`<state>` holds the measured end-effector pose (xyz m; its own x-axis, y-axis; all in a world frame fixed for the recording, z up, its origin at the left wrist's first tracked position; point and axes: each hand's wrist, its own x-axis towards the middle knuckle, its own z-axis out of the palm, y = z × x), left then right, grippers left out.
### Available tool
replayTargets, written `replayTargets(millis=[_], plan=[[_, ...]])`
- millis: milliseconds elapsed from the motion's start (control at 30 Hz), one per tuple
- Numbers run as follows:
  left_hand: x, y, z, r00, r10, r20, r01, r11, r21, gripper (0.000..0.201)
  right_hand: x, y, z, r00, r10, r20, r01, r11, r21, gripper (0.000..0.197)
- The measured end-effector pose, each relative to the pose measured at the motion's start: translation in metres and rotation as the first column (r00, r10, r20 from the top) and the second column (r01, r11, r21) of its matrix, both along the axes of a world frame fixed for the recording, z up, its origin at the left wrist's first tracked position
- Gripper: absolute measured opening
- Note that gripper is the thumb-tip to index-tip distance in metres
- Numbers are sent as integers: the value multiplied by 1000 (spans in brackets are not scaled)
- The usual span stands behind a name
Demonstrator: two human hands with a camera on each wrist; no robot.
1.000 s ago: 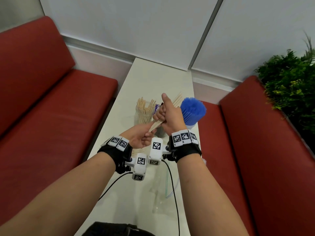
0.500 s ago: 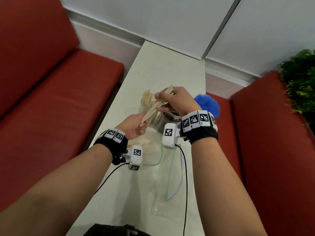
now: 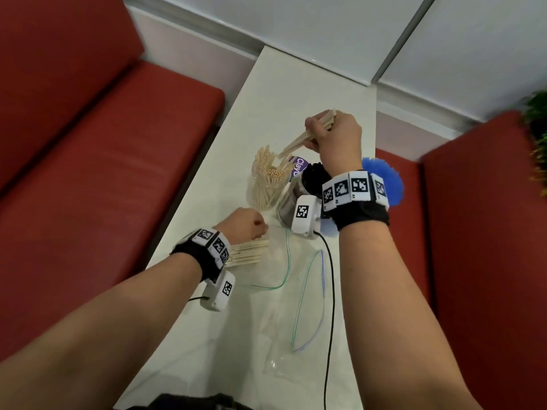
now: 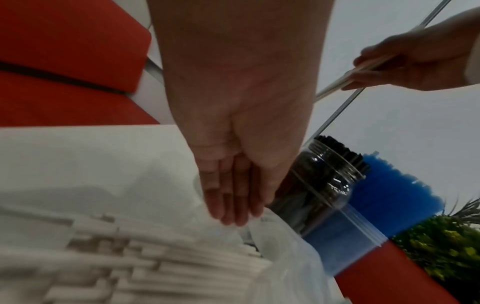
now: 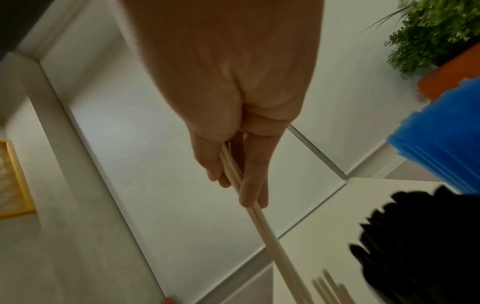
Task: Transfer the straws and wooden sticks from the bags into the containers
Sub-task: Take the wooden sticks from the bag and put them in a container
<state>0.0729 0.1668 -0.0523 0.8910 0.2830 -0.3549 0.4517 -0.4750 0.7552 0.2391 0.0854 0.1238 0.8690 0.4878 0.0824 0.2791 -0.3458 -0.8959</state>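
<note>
My right hand pinches a small bundle of beige straws, tilted, its lower ends just above the clear jar that holds several beige straws. The right wrist view shows thumb and fingers curled round the bundle. My left hand rests on the clear zip bag, where more beige straws lie. Seen from the left wrist, its fingers are straight and touch the bag's plastic beside those straws.
A jar of black straws and a container of blue straws stand right of the beige jar. A second, flat zip bag lies nearer me on the narrow white table. Red benches flank it; a plant stands far right.
The left hand let go of the bundle and dropped onto the bag. The right hand carried the bundle forward and up, over the beige straw jar.
</note>
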Motion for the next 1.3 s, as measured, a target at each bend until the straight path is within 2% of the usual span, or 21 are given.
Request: replayTargets(millis=[33,100,200,333,467,700,767,800,867,900,933,967,1033,1100,1167,1300], plan=[[0,-6,-4,994,-107,-28,109,987,115,25,1,2,-9,1000,-4,19,5,999,-41,10],[-1,-15,-12,968,-235,-90,251,928,277,24,2,6,-25,997,-2,72,12,990,-140,12],[-1,-26,-23,925,-307,-222,373,839,396,29,-2,12,-45,999,19,35,-11,974,-224,16],[-4,-34,-31,892,-290,-347,437,748,499,38,-10,18,-62,996,90,23,-78,948,-309,15],[-3,-36,-34,867,-279,-413,481,686,546,31,-15,20,-67,991,69,114,-37,964,-262,29],[-3,-38,-31,839,-258,-478,525,613,590,29,-30,28,-79,965,158,208,-81,938,-336,51],[-3,-38,-27,839,-243,-488,525,601,603,28,-35,31,-88,922,266,282,-100,866,-490,54],[-4,-38,-24,837,-240,-491,527,593,609,28,-37,32,-94,888,356,291,-109,779,-618,58],[-3,-39,-20,838,-230,-496,528,576,625,26,-41,30,-104,860,475,186,-161,599,-785,70],[-3,-39,-18,839,-218,-499,524,574,629,25,-42,28,-105,865,480,142,-186,571,-799,76],[-3,-39,-17,842,-204,-499,516,574,635,25,-42,26,-105,869,472,150,-190,596,-780,82],[-3,-38,-15,846,-192,-497,508,573,644,25,-44,25,-104,869,451,203,-176,665,-726,83],[-5,-38,-12,850,-183,-493,503,559,659,26,-50,22,-97,873,368,320,-149,826,-543,79],[-6,-37,-6,848,-177,-499,507,541,671,27,-62,16,-92,899,296,324,-160,909,-385,72],[-5,-38,3,852,-158,-498,500,523,690,27,-77,8,-92,925,282,256,-192,926,-324,66],[-7,-44,16,868,-160,-470,481,504,717,25,-102,-17,-104,967,238,90,-201,932,-302,57]])
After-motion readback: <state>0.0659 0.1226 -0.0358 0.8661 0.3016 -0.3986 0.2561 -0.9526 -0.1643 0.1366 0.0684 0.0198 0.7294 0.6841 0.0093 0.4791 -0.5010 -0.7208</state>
